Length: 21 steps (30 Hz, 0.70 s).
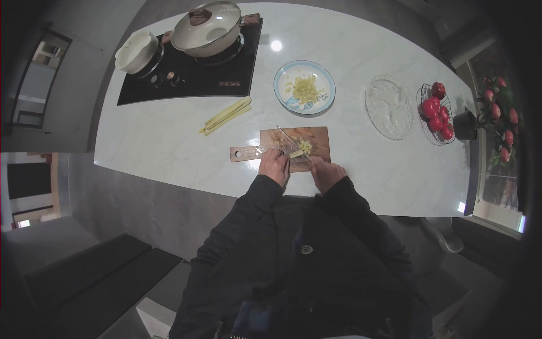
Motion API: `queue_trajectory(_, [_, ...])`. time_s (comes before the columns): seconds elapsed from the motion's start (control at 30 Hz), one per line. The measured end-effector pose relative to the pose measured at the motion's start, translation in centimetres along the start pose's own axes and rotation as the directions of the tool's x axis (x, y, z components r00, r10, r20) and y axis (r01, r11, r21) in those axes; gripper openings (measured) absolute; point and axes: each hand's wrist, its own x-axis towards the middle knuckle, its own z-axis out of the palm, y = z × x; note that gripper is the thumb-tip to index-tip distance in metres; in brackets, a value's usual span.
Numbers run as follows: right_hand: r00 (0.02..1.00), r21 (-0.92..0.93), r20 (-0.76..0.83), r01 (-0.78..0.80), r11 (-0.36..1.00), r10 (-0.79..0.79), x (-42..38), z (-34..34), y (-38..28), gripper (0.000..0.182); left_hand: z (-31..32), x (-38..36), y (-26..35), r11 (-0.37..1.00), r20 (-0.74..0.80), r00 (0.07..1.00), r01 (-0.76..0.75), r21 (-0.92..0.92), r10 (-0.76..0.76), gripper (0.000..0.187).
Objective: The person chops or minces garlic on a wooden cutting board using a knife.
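A wooden cutting board (322,135) with a handle at its left lies in front of me on the counter. My right hand (328,174) is closed around a knife (291,139), whose blade slants up and left across the board. With bent fingers, my left hand (274,165) presses on a short pale green stalk (296,153) beside the blade. Small chopped pieces (305,147) lie on the board just right of the knife. Behind the board, a blue-rimmed plate (281,103) holds more chopped pieces. The knife handle is mostly hidden in my fingers.
Several long pale stalks (226,116) lie left of the plate. A black cooktop (214,73) bears a lidded pan (206,34) and a white pot (135,52). At right are a glass dish (389,107) and a wire basket (424,121) with red fruit.
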Motion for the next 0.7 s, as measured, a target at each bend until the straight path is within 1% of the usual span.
queue_trajectory(0.1, [1.000,0.063,-0.027,0.003,0.998,-0.001,-2.2,0.5,1.4,0.021,0.3,0.0,-0.4,1.000,-0.023,1.000,-0.017,-0.023,0.016,0.009])
queue_trajectory(0.2, [0.998,0.033,-0.050,-0.034,0.999,0.036,-3.1,1.4,2.3,0.021,0.5,0.0,-0.5,0.998,-0.060,0.997,-0.049,-0.045,0.046,0.008])
queue_trajectory(0.3, [0.998,-0.009,0.024,-0.065,0.998,0.066,-2.4,1.5,1.8,0.017,0.4,0.1,-0.5,0.996,-0.085,0.994,-0.078,-0.051,0.074,0.005])
queue_trajectory(0.4, [0.993,0.002,0.118,-0.018,1.000,0.018,-0.8,0.4,0.1,0.031,0.1,0.2,-0.3,0.997,-0.055,0.996,-0.069,-0.033,0.067,0.005])
queue_trajectory(0.47, [0.999,0.011,-0.005,0.048,0.999,-0.048,0.5,1.0,-0.5,0.015,0.0,0.2,-0.3,0.999,-0.021,0.999,-0.048,-0.011,0.048,0.006])
queue_trajectory(0.5, [0.997,0.013,-0.038,0.066,0.998,-0.066,1.1,1.4,-0.5,0.013,-0.1,0.2,-0.2,0.999,-0.013,0.999,-0.043,-0.003,0.043,0.007])
queue_trajectory(0.57, [0.982,-0.038,-0.143,0.119,0.992,-0.124,2.4,2.5,-0.2,0.016,-0.2,0.2,-0.1,1.000,0.007,1.000,-0.022,-0.008,0.022,0.009])
queue_trajectory(0.6, [0.975,-0.053,-0.171,0.136,0.989,-0.143,2.6,2.8,-0.1,0.017,-0.4,0.1,-0.1,1.000,0.007,1.000,-0.016,-0.006,0.016,0.010])
queue_trajectory(0.67, [0.951,-0.121,-0.261,0.139,0.983,-0.166,2.1,3.1,0.0,0.015,-0.7,-0.1,-0.1,1.000,0.006,1.000,0.010,-0.017,-0.010,0.014])
queue_trajectory(0.7, [0.944,-0.140,-0.281,0.140,0.980,-0.175,1.7,2.7,0.0,0.015,-0.9,-0.2,0.0,1.000,0.005,1.000,0.020,-0.021,-0.020,0.015])
